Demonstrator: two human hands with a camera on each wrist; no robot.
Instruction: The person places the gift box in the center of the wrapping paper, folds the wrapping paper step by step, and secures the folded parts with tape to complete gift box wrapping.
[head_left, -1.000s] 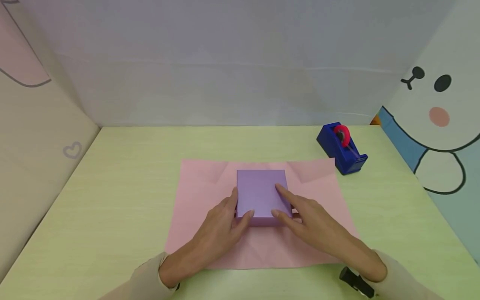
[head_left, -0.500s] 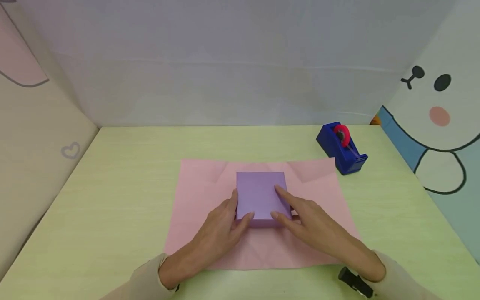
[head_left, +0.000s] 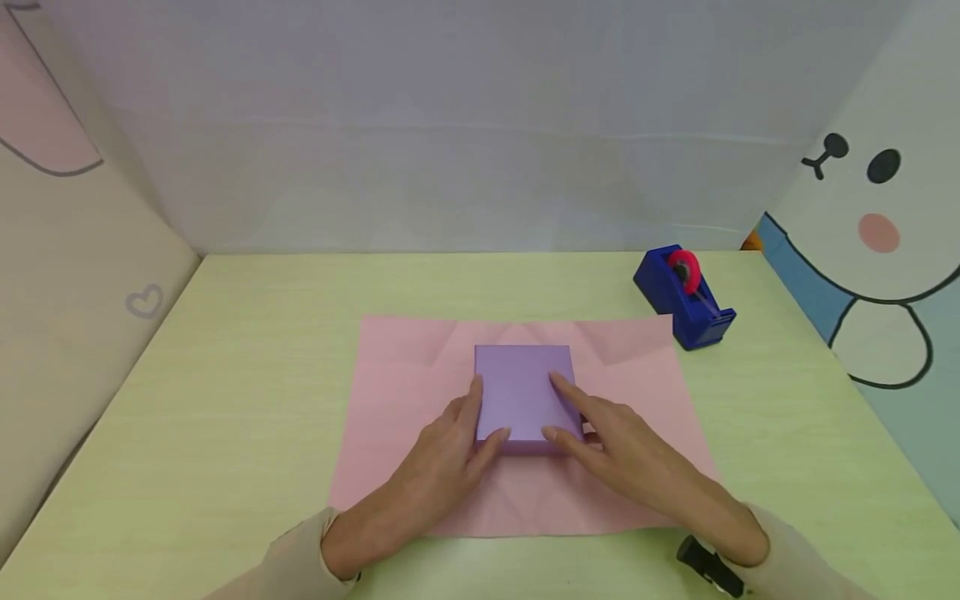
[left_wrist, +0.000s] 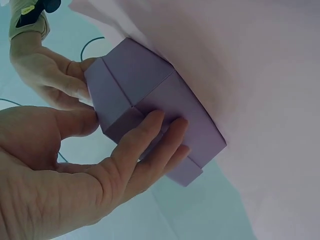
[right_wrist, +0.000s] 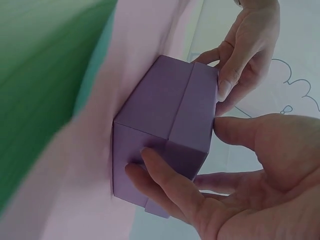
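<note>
A purple lidded box point(head_left: 523, 392) sits on a sheet of pink paper point(head_left: 405, 358), around the middle of the table. At its left near corner, my left hand point(head_left: 438, 454) grips it, the thumb at the lid's near edge and the index finger along the left edge. My right hand point(head_left: 622, 437) holds the opposite near corner, with its index finger on the top and its thumb at the near edge. In the left wrist view, several fingers point(left_wrist: 152, 132) lie against the box's side wall. Fingertips of the right hand point(right_wrist: 240, 175) likewise touch a side in the right wrist view.
A blue tape dispenser point(head_left: 686, 296) with a red-rimmed roll stands at the back right, beside the paper's far right corner. Light wood-look table point(head_left: 225, 400) surrounds the paper. Panels with cartoon drawings point(head_left: 885, 242) flank the table, and a pale wall point(head_left: 480, 167) closes the back.
The box has shifted very slightly toward me. My left index finger now overlaps the lid's left edge a little more. The right hand is nearly unmoved.
</note>
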